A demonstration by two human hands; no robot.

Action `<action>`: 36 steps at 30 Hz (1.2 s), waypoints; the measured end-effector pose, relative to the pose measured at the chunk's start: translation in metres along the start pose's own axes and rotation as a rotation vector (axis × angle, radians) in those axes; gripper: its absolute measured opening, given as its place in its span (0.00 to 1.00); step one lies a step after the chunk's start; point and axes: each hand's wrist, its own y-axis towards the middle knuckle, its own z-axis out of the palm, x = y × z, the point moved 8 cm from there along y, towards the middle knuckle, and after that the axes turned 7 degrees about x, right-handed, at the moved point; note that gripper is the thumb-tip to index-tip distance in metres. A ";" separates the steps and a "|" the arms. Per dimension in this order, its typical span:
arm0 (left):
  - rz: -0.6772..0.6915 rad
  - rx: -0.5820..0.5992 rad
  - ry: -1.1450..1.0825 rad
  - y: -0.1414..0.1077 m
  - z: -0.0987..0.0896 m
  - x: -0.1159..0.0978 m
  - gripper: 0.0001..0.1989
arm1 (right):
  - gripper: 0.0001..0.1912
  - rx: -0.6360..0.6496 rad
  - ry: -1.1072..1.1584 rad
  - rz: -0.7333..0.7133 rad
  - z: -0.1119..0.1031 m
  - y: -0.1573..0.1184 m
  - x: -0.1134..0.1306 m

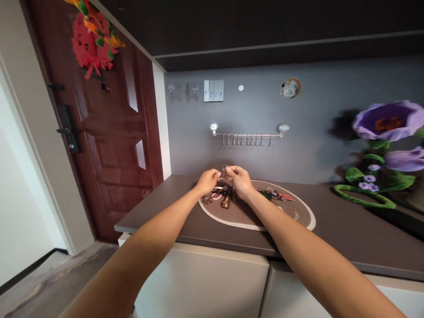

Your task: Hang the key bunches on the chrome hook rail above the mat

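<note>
My right hand (239,180) pinches a small metal key ring (225,168) above the oval mat (232,222). Close beside it on the left, my left hand (209,180) is closed, its fingertips near the ring; what they hold is too small to make out. Beneath both hands lie several keys and keychains, among them a brown tag (226,199) and a pink loop (217,194). To the right of my right hand, more keys and a red item (285,197) rest on the mat.
A rail with several hooks (248,136) is fixed to the grey wall behind. Purple artificial flowers (387,121) stand at the right. A dark shelf (285,26) hangs overhead, and a red-brown door (115,132) is at the left.
</note>
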 end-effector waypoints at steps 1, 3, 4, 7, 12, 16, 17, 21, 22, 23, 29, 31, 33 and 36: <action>0.003 -0.015 0.047 -0.001 -0.001 -0.001 0.14 | 0.19 -0.010 0.026 0.007 0.000 -0.001 0.000; 0.034 -0.034 0.147 -0.001 -0.003 -0.005 0.14 | 0.18 -0.026 0.082 0.025 0.000 -0.002 0.000; 0.053 -0.038 0.192 -0.002 -0.003 -0.007 0.14 | 0.18 -0.033 0.109 0.034 0.001 -0.002 0.000; 0.081 -0.040 0.278 -0.002 -0.003 -0.009 0.14 | 0.14 -0.047 0.184 0.054 0.003 -0.001 0.005; 0.072 -0.026 0.345 -0.001 -0.001 -0.006 0.15 | 0.06 -0.057 0.222 0.051 0.008 0.014 0.023; 0.060 -0.045 0.379 -0.001 -0.002 -0.004 0.15 | 0.09 -0.099 0.266 0.057 0.012 0.041 0.032; 0.055 -0.047 0.387 -0.001 -0.003 -0.004 0.15 | 0.10 -0.126 0.277 0.055 0.012 0.048 0.033; 0.039 -0.036 0.407 -0.002 -0.003 -0.003 0.15 | 0.12 -0.183 0.329 0.050 0.016 0.070 0.033; 0.033 -0.034 0.413 -0.002 -0.003 -0.004 0.15 | 0.12 -0.195 0.342 0.046 0.017 0.074 0.032; 0.026 -0.031 0.419 -0.002 -0.003 -0.003 0.15 | 0.12 -0.208 0.351 0.044 0.018 0.078 0.032; -0.033 -0.014 0.463 -0.001 -0.003 0.002 0.15 | 0.14 -0.262 0.366 0.017 0.017 0.091 0.032; -0.048 -0.016 0.472 0.000 -0.004 0.004 0.15 | 0.14 -0.285 0.382 0.007 0.017 0.094 0.031; -0.063 -0.018 0.479 0.000 -0.006 0.006 0.16 | 0.12 -0.312 0.390 0.007 0.016 0.097 0.028; -0.084 -0.017 0.486 0.000 -0.007 0.008 0.16 | 0.11 -0.338 0.383 0.014 0.015 0.100 0.024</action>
